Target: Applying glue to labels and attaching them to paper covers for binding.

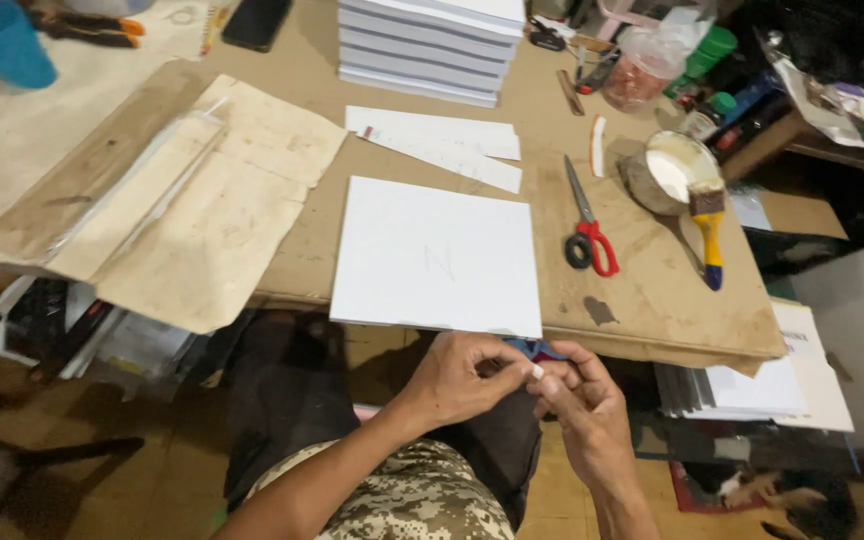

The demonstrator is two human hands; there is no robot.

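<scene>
My left hand (462,378) and my right hand (584,400) meet just below the table's front edge, fingertips pinched together on a small blue object (537,350) that is mostly hidden by the fingers. Right above them a white rectangular board (437,255) lies flat on the brown cardboard-covered table (652,300), its near edge overhanging slightly. Neither hand touches the board.
Red-handled scissors (584,225) lie right of the board. A bowl of white glue (667,172) with a yellow-handled brush (709,225) sits further right. White paper strips (442,140) and a stack of white boards (427,45) lie behind. Brown paper sheets (182,200) cover the left.
</scene>
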